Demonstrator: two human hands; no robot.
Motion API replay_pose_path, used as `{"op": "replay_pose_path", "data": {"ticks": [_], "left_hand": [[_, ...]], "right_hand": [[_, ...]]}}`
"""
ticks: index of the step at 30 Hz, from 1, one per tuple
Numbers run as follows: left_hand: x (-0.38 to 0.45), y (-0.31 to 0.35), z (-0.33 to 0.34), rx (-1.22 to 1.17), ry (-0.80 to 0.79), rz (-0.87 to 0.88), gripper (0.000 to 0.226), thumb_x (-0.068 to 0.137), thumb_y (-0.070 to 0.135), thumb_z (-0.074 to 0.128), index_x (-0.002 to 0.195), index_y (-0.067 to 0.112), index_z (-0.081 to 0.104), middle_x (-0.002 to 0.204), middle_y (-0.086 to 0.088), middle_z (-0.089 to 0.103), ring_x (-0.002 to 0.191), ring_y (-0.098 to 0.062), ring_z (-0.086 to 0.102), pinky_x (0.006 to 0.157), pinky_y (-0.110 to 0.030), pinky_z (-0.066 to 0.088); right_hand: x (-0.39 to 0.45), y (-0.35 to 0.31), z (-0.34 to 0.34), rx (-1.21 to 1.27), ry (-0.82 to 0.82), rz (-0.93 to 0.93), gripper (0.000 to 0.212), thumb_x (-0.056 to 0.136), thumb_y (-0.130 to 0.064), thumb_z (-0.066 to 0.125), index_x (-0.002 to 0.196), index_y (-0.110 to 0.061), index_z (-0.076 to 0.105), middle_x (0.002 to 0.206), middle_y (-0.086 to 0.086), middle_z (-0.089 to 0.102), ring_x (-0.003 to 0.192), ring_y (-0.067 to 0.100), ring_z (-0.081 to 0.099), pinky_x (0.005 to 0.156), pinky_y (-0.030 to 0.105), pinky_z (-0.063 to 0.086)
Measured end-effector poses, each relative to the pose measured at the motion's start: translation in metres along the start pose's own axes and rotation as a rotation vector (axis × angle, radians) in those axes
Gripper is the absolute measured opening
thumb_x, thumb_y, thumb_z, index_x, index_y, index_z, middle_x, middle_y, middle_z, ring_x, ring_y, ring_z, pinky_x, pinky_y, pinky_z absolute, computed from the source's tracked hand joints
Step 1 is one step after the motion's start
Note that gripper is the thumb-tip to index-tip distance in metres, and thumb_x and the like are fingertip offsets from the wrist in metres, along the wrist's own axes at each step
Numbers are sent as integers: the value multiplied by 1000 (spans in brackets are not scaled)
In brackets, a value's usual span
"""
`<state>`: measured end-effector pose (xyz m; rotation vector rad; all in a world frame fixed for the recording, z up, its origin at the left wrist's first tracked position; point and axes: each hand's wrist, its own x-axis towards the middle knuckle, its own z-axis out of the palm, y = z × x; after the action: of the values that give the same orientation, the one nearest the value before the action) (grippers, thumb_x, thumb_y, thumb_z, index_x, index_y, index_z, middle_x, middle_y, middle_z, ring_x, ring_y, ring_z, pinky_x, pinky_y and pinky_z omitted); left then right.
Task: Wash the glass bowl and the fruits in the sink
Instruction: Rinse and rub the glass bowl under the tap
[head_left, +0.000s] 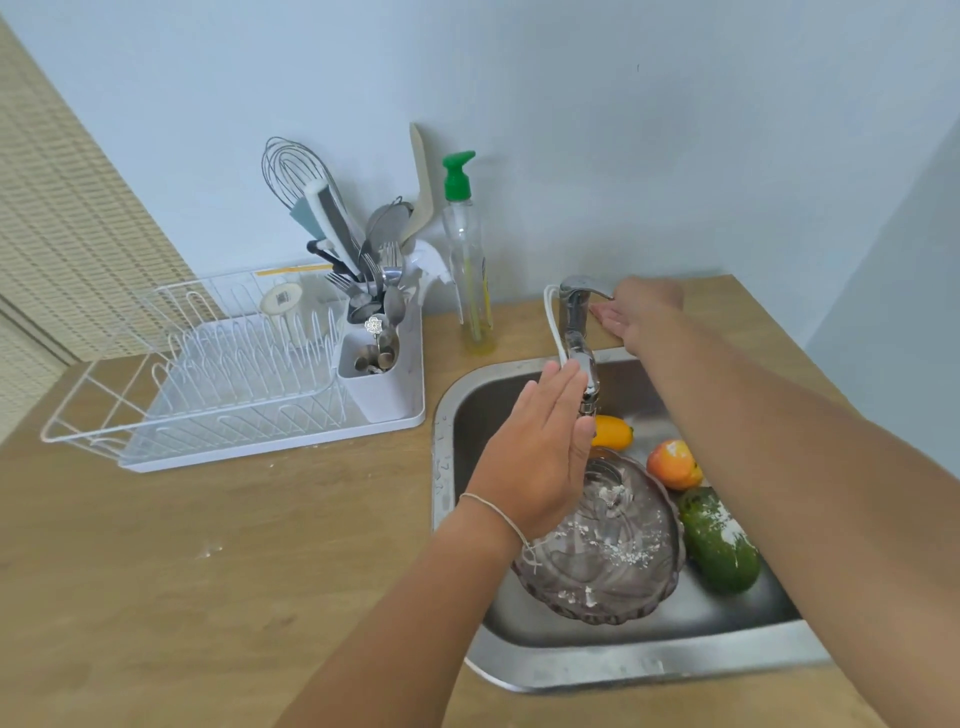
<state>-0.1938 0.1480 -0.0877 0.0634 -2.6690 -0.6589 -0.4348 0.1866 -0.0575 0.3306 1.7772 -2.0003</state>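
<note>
A ribbed glass bowl (608, 561) speckled with white residue lies in the steel sink (649, 662). To its right lie a green cucumber-like fruit (719, 540) dusted white, an orange-red fruit (674, 464) and, farther back, a small yellow-orange fruit (613, 431). My left hand (540, 452) hovers flat and open over the bowl, beside the faucet spout (584, 369). My right hand (636, 314) reaches to the faucet lever (584, 286), fingers extended under its tip, touching it. No water stream is clearly visible.
A wooden counter (234, 571) surrounds the sink. A white dish rack (218, 374) with a utensil caddy (374, 364) stands at the left. A green-capped soap bottle (467, 260) stands by the wall behind the sink.
</note>
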Motion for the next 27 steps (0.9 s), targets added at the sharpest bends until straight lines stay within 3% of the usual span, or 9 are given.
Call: {"op": "replay_pose_path", "data": {"ticks": [2, 4, 7, 11, 13, 15, 19, 23, 27], "left_hand": [[-1, -1, 1, 0, 1, 1, 64, 104, 40, 14, 153, 5, 32, 162, -8, 31, 154, -20, 16, 125, -30, 9], [-3, -2, 4, -4, 2, -5, 62, 105, 39, 15, 154, 5, 32, 162, -7, 30, 154, -17, 14, 126, -30, 9], [0, 0, 5, -2, 20, -12, 59, 105, 37, 17, 154, 6, 32, 162, -6, 31, 154, -16, 15, 126, -30, 9], [-1, -2, 6, -26, 24, -12, 52, 107, 29, 25, 154, 8, 31, 163, -4, 29, 154, -14, 14, 126, -29, 8], [-2, -2, 8, -44, 35, -25, 53, 107, 30, 25, 155, 9, 30, 163, -2, 28, 154, -13, 13, 126, -28, 8], [-2, -1, 10, -56, 59, -31, 54, 106, 31, 24, 155, 9, 30, 164, -1, 27, 154, -11, 12, 125, -27, 7], [-1, 0, 14, -129, 76, -55, 52, 107, 30, 27, 155, 10, 31, 163, 0, 29, 153, -10, 15, 125, -26, 11], [-2, 3, 17, -486, 217, -215, 42, 105, 25, 40, 144, 14, 51, 150, 2, 51, 142, -7, 41, 117, -22, 32], [-4, 7, 30, -657, 339, -469, 30, 106, 22, 42, 122, 21, 67, 114, 12, 71, 107, -3, 65, 94, -28, 52]], "right_hand": [[5, 0, 1, 56, 24, 19, 58, 91, 4, 35, 149, 0, 43, 145, 32, 50, 114, 39, 70, 112, 49, 42], [10, 8, -1, 94, 98, 10, 46, 90, 5, 44, 131, -3, 61, 125, 38, 64, 89, 35, 77, 97, 44, 57], [7, 11, -3, 114, 148, -21, 28, 90, 3, 55, 117, 4, 63, 102, 22, 74, 87, 28, 78, 75, 33, 66], [2, -2, 9, 196, 106, -37, 6, 89, 7, 59, 90, 3, 63, 92, 17, 73, 84, 24, 75, 80, 38, 65], [-1, -5, 12, 201, 60, -48, 7, 86, 7, 59, 83, 2, 61, 92, 19, 71, 78, 25, 72, 81, 39, 65], [-6, -8, 9, 206, -2, -54, 3, 88, 2, 59, 86, 1, 61, 100, 19, 71, 86, 26, 72, 82, 38, 64], [-33, 9, -5, 75, -221, -75, 12, 103, -9, 48, 101, -9, 59, 136, 21, 63, 122, 30, 64, 102, 41, 54], [-58, 81, -26, 275, -73, -41, 20, 98, -18, 62, 116, -11, 67, 112, 10, 77, 105, 23, 74, 77, 34, 57], [-81, 156, -51, 291, -73, 121, 20, 100, -22, 61, 115, -10, 67, 107, 11, 76, 98, 29, 72, 82, 41, 58]]}}
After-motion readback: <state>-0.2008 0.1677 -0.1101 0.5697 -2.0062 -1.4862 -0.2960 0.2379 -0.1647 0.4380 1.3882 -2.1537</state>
